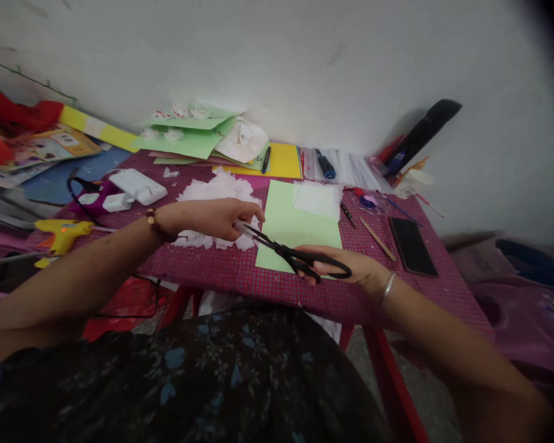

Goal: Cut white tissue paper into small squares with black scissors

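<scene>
My right hand (332,261) is closed through the black handles of a pair of scissors (286,251), whose blades point up and left. At their tips my left hand (226,219) is pinched on a small white piece of paper (242,227), mostly hidden by the fingers. The blades lie against or right beside that piece; I cannot tell if they cut into it. Beneath both hands lies a light green sheet (277,215), with a white paper square (317,200) on its upper part. A heap of torn white paper (212,187) spreads under my left wrist.
On the checked red tablecloth (226,277), a phone (413,246), a wooden stick (377,239) and a patterned pen (348,214) lie to the right. A yellow glue gun (62,237) and white adapter (141,186) are left. Green cards (189,141) and a yellow folder (284,160) sit by the wall.
</scene>
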